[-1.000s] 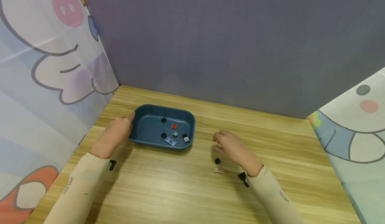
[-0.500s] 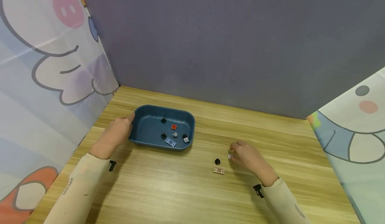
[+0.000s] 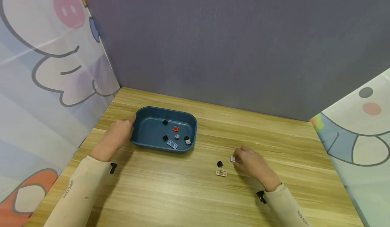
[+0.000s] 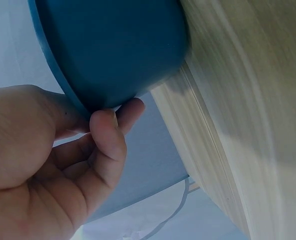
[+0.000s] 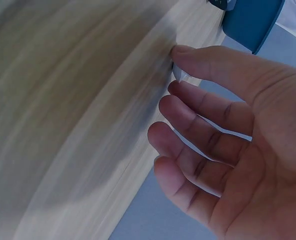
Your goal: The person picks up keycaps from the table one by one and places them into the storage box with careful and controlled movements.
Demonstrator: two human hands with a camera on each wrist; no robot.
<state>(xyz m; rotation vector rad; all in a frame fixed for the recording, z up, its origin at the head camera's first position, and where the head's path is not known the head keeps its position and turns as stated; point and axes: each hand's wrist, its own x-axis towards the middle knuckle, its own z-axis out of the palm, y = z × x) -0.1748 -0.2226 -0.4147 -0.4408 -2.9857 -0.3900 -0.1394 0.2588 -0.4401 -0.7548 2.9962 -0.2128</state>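
My left hand (image 3: 117,137) grips the left end of a blue tray (image 3: 149,128), thumb and fingers pinching its rim in the left wrist view. On the table right of the tray, my right hand (image 3: 252,164) has thumb and index fingertip on either side of a small white printed tile (image 3: 233,159). The right wrist view shows this white tile (image 5: 178,73) between those two fingertips, close against the wood; the other fingers are loosely bent. Left of it lie a small black piece (image 3: 220,164) and a tan printed tile (image 3: 221,173).
Inside the tray are a red tile (image 3: 175,128), a light blue printed tile (image 3: 172,144), a grey piece (image 3: 177,137), a white piece (image 3: 188,141) and several black pieces. A grey panel (image 3: 213,50) stands along the back edge of the wooden table (image 3: 170,193).
My right hand has moved right and toward me from beside the black piece to the white tile, its fingertips now at it. The left hand and tray have stayed put.
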